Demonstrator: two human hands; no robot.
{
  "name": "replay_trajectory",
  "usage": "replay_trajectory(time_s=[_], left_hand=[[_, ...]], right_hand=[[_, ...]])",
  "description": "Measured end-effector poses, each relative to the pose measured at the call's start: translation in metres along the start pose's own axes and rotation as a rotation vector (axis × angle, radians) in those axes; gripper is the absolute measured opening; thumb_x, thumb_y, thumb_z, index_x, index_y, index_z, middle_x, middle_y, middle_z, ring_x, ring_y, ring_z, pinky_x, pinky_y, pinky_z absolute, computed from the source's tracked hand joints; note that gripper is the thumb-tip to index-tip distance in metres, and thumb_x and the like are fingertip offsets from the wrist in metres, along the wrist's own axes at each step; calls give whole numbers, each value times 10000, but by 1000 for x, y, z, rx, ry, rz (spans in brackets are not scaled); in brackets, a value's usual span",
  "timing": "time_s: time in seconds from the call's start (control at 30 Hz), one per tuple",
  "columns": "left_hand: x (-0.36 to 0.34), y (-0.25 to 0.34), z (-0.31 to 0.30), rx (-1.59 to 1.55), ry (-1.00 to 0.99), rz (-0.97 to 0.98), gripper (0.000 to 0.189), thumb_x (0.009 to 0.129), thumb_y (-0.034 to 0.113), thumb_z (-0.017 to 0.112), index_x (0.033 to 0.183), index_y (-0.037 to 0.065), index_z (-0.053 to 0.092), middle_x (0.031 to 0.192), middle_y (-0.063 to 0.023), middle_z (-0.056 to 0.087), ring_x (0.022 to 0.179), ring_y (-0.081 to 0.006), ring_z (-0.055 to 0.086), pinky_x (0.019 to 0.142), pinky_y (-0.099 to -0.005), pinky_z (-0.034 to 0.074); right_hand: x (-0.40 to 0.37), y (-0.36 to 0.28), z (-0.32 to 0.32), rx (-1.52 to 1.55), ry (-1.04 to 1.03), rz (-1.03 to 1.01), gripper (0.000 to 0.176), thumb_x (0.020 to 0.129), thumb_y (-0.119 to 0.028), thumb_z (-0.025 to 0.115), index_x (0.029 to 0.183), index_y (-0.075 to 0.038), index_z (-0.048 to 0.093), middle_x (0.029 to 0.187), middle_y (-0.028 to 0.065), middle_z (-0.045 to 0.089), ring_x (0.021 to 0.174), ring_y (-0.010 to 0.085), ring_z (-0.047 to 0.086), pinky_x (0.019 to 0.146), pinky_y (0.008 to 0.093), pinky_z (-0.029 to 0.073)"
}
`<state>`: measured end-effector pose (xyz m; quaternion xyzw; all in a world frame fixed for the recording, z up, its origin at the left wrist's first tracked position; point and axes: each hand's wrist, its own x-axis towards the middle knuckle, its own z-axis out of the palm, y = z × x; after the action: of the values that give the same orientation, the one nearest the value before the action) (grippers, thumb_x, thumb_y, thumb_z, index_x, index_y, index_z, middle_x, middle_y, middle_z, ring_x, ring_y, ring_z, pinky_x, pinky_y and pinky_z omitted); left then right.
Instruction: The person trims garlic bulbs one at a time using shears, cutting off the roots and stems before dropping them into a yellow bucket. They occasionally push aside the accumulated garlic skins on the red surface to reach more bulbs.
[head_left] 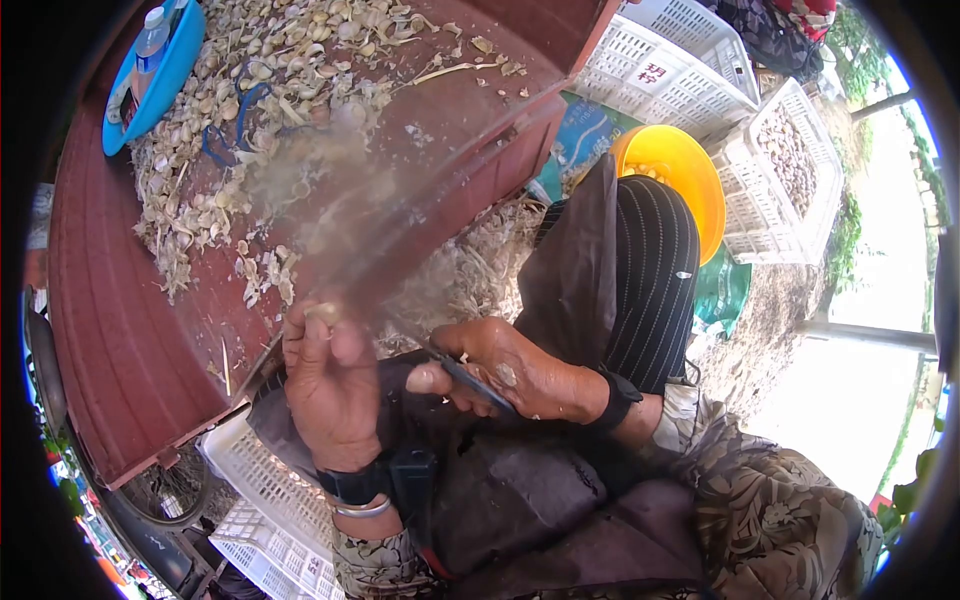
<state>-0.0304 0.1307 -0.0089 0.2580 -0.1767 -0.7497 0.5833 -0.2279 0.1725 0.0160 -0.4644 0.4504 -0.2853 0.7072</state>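
My left hand (335, 390) is raised over my lap beside the red-brown metal bed, its fingertips pinched on a small pale garlic clove (323, 313). My right hand (525, 370) is closed round a dark, narrow knife (470, 382). The knife slants up toward my left hand, and its far end is smeared by the lens blur. Bits of pale skin stick to my right thumb and the back of that hand. Beyond my hands, a heap of garlic cloves and papery skins (300, 60) covers much of the metal bed (130, 330).
At far left a blue basin (165, 85) holds a plastic bottle (152, 42). By my knee stands a yellow bucket (700, 190) with pale cloves inside. White crates (660, 70) stand beyond it, one crate (745, 210) filled with garlic. More white crates (265, 480) sit at lower left.
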Motion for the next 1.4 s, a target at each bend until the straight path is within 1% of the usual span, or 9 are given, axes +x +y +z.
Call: replay_trajectory(time_s=[0.17, 0.37, 0.73, 0.87, 0.93, 1.03, 1.13, 1.23, 1.4], left_hand=[[-6, 2, 5, 43, 77, 50, 185, 881, 11, 608, 1061, 52, 591, 999, -67, 631, 864, -115, 596, 705, -215, 532], [-10, -4, 7, 82, 94, 76, 183, 883, 11, 606, 1056, 65, 587, 1005, -57, 629, 895, -113, 602, 707, -217, 537], [-25, 23, 11, -11, -13, 95, 134, 909, 43, 557, 1042, 20, 562, 948, -77, 571, 698, -120, 482, 626, -240, 421], [-105, 123, -69, 762, 485, 513, 184, 895, 12, 507, 1069, -22, 558, 1014, -104, 558, 796, -135, 528, 689, -273, 455], [-140, 148, -99, 1429, 788, 300, 229, 895, -5, 483, 1097, -46, 583, 1099, -137, 578, 953, -185, 583, 817, -296, 477], [-120, 136, -85, 1900, 541, 639, 250, 906, -2, 475, 1116, -46, 604, 1128, -150, 606, 1038, -226, 598, 898, -305, 459], [-41, 81, 1, 1520, 478, 294, 224, 937, 24, 482, 1109, -24, 616, 1035, -115, 643, 964, -194, 624, 854, -304, 476], [50, 50, 37, 1891, -152, 654, 214, 899, 5, 506, 1074, -32, 622, 1014, -151, 637, 933, -254, 627, 825, -349, 478], [167, 13, 30, 2112, -366, 557, 179, 883, 87, 515, 1001, -5, 615, 982, -152, 626, 960, -324, 585, 843, -369, 443]], right_hand=[[8, 19, 6, -688, 417, -466, 520, 813, -436, 687, 919, 21, 463, 785, 214, 559, 733, 453, 548, 641, 447, 456], [1, 20, 7, -717, 317, -322, 526, 813, -426, 683, 955, 19, 441, 809, 229, 554, 796, 500, 536, 649, 479, 448], [12, 31, 6, -51, 169, -250, 439, 921, -410, 592, 750, -22, 478, 615, 21, 497, 566, 90, 509, 473, 274, 389], [15, 22, -11, -18, 285, -292, 447, 913, -375, 611, 719, 13, 503, 564, 141, 391, 527, 155, 383, 486, 347, 339], [18, 23, -15, -35, 302, -306, 474, 911, -404, 605, 711, 12, 497, 582, 154, 418, 539, 195, 430, 510, 371, 354], [31, 42, -13, -193, 396, -473, 476, 904, -402, 616, 717, 18, 494, 609, 169, 425, 561, 218, 439, 525, 384, 361], [28, 35, -12, -233, 367, -390, 475, 894, -399, 633, 737, 26, 490, 628, 180, 426, 574, 236, 441, 534, 389, 369], [27, 36, -19, -200, 338, -358, 468, 885, -388, 649, 757, 31, 487, 634, 186, 427, 579, 244, 449, 548, 395, 386], [26, 31, -30, -226, 365, -309, 435, 888, -352, 653, 770, 32, 485, 639, 195, 434, 587, 267, 486, 570, 392, 404]])
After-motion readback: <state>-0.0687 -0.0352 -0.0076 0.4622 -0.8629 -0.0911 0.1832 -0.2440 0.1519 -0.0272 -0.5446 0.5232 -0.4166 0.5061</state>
